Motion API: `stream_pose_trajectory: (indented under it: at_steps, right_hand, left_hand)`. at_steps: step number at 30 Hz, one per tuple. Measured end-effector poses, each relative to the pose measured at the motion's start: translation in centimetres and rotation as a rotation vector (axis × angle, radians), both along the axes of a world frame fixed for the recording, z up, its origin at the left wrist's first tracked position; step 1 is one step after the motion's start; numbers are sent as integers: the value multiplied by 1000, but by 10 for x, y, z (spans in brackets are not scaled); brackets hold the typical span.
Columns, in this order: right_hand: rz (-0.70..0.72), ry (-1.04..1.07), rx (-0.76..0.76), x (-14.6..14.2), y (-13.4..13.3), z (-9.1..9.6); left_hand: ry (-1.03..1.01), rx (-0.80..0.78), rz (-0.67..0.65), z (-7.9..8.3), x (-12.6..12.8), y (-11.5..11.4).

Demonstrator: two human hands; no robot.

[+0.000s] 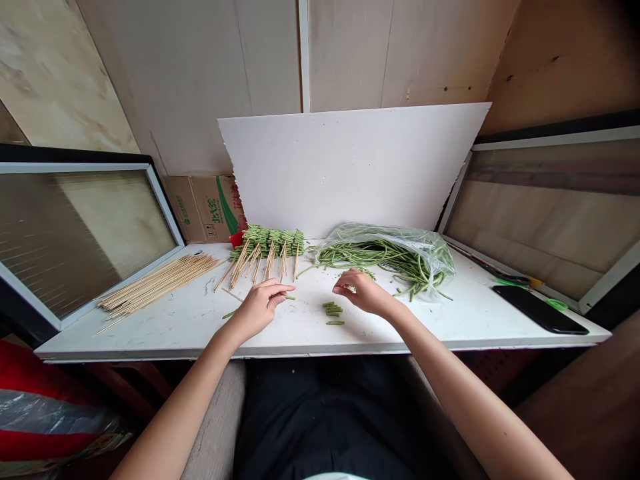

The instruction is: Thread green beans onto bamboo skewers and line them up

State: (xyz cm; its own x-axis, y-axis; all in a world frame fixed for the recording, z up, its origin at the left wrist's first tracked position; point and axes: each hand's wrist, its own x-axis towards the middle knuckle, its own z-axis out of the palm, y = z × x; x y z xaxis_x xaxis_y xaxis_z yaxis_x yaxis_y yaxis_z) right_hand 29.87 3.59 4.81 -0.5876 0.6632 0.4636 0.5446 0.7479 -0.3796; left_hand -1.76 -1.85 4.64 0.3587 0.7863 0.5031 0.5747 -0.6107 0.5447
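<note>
My left hand [260, 305] hovers over the white table [175, 320], fingers pinched together on a thin bamboo skewer that runs back to the left. My right hand [361, 292] is curled, its fingertips pinched on something too small to name. Between the two hands lies a small heap of cut green bean pieces [333, 309]. Behind the left hand sits a row of finished bean skewers [265, 248]. Long green beans spill from a clear plastic bag [390, 252] just behind my right hand.
A bundle of bare bamboo skewers [157, 283] lies at the left. A black phone [545, 310] rests at the right edge. A white board [350, 167] leans at the back, with a cardboard box [207, 207] beside it. Framed panels stand on both sides.
</note>
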Motion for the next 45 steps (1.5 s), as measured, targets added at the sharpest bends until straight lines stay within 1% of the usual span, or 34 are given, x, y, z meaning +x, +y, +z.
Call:
stream_pose_trajectory:
  at_steps: [3,5,7,9,10,12,14,18,21,23,26,28,30,34,38,41,45]
  right_hand:
    - [-5,24,-26,-3,-8,9]
    - [50,-18,-113,-7,-15,11]
    - [88,-154,-260,-11,-20,10]
    - [48,-310,-356,-15,-23,5]
    - [2,-364,-357,-16,-23,2]
    - [-81,-422,-299,-17,-23,-3]
    - [-108,-450,-249,-18,-21,-7]
    - [-143,-464,-207,-19,-19,-9]
    - [-193,-431,-165,-22,-22,-6]
    - [-173,-374,-172,-25,-26,-4]
    - [-59,-176,-187,-35,-35,-2]
    - [35,-28,-158,-44,-39,-4]
    - [93,62,-102,-51,-41,-9]
    - [117,101,6,-55,-38,-13]
    - [109,132,44,-46,-32,-5]
    - [98,163,23,-42,-33,1]
    - [116,233,-80,-46,-38,1]
  left_hand:
    - [-38,-11,11,-1,8,-3]
    - [-37,-27,6,-3,11,-3]
    - [-21,-36,0,-6,13,-3]
    - [-9,-31,-5,-7,12,-2]
    - [-6,-28,-7,-8,12,-2]
    - [-3,-23,-7,-8,11,-1]
    - [-6,-20,-6,-7,10,-1]
    - [-27,-36,-3,-8,11,-1]
    - [-29,-54,6,-11,11,0]
    - [-37,-55,10,-13,11,1]
    - [-32,-36,13,-15,15,0]
    - [-3,-10,28,-17,20,-2]
    - [34,15,41,-19,25,-4]
    - [71,43,33,-23,30,-4]
    - [75,74,68,-23,27,1]
    - [60,101,82,-22,25,2]
    - [36,160,84,-21,28,-1]
